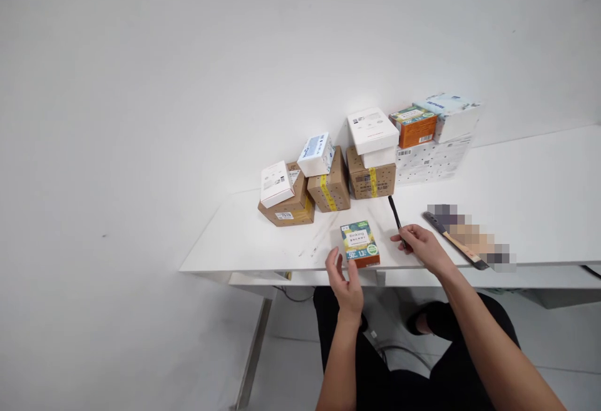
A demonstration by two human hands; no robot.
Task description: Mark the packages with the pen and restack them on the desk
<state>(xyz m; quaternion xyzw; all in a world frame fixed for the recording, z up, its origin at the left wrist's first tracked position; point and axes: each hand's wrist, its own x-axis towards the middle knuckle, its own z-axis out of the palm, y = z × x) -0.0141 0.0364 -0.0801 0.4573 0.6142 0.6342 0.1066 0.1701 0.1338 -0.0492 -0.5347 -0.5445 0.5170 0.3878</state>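
Observation:
A small green, blue and orange Binking box point(359, 239) lies near the front edge of the white table. My left hand point(346, 281) is at its near left corner with fingers apart, the thumb close to the orange side; I cannot tell whether it touches. To the right of the box, my right hand point(419, 245) is closed, its thumb and fingers pinching the near end of a slim black pen-like stick point(395, 212). The far end of the stick points toward the brown cartons, and its near end is partly hidden by the fingers.
Along the wall stand brown cartons point(335, 179) with yellow tape, topped by white boxes point(372, 129). Another orange box point(416, 126) and a pale blue pack point(453, 114) rest on a white carton point(429, 162). A dark flat object point(453, 239), partly pixelated, lies at the right on the table point(530, 192).

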